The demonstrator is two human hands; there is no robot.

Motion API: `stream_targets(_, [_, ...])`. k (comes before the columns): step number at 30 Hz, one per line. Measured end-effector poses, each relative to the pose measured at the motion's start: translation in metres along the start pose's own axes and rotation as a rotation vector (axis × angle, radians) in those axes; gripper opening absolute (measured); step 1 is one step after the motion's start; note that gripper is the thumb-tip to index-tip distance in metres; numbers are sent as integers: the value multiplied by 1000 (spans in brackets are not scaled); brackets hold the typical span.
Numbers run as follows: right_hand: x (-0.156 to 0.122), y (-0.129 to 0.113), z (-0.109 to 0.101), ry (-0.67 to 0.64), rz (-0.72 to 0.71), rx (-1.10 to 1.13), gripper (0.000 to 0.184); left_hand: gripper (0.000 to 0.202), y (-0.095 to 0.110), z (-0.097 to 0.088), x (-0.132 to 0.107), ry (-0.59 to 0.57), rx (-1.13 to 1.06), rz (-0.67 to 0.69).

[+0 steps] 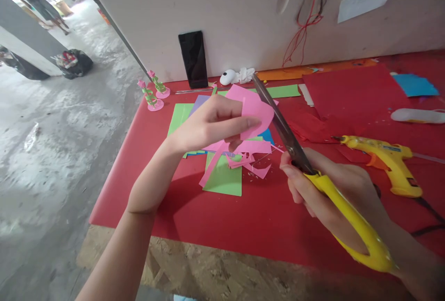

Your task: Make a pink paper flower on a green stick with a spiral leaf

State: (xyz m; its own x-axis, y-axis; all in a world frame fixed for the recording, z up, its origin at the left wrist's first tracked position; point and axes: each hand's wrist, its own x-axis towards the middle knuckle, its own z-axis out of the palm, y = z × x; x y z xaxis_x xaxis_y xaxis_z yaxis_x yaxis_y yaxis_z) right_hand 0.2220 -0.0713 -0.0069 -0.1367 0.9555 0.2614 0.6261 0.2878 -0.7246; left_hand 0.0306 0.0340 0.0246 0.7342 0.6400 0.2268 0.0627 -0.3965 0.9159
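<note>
Your left hand (215, 122) has a pinching grip on that pink paper (264, 111), up over the scraps (262, 171) on the red surface (260, 227). Your right hand's (347, 173) wrapped round the scissors (324, 183), blades right by the paper's curved edge.

Your left grip (217, 125) pinches a curved piece of pink paper (264, 112) while your right grip (342, 173) holds yellow-handled scissors (295, 148), blades at the paper's edge. Beneath, pink scraps (259, 169) and a green sheet (222, 181) lie on the red counter (215, 222), a yellow glue gun (378, 146) to the right.
</note>
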Motion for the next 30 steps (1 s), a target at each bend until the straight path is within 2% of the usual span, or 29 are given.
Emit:
stream_targets(3, [3, 0, -4, -76, 251, 292, 23, 36, 2, 7, 0, -81, 9, -79])
stream_targets(6, [6, 1, -9, -127, 412, 502, 35, 30, -2, 16, 1, -101, 59, -56])
stream_targets(8, [7, 2, -12, -157, 432, 557, 50, 29, -7, 20, 3, -58, 158, 26])
stream_targets(10, [9, 3, -14, -188, 424, 584, 62, 26, -13, 24, 3, 10, 323, 199])
stream_targets(13, [11, 2, -15, -247, 404, 641, 62, 32, -18, 31, 2, 112, 607, 433])
stream_targets(15, [13, 1, -15, -270, 405, 659, 60, 37, -19, 36, 0, 159, 753, 454])
stream_targets(17, [14, -2, -15, -251, 425, 644, 59, 40, -18, 41, -2, 167, 811, 442])
stream_targets(20, [16, -8, -15, -177, 453, 612, 57, 43, -15, 45, -3, 136, 696, 451])
stream_targets(26, [14, -9, -13, -89, 431, 597, 45, 49, -10, 48, -3, 10, 233, 370])
stream_targets(28, [13, -7, -12, -80, 428, 560, 42, 51, -10, 48, -3, -25, 14, 303])
stream_targets(30, [13, -6, -12, -88, 421, 538, 42, 41, -10, 49, -3, -19, -156, 179])
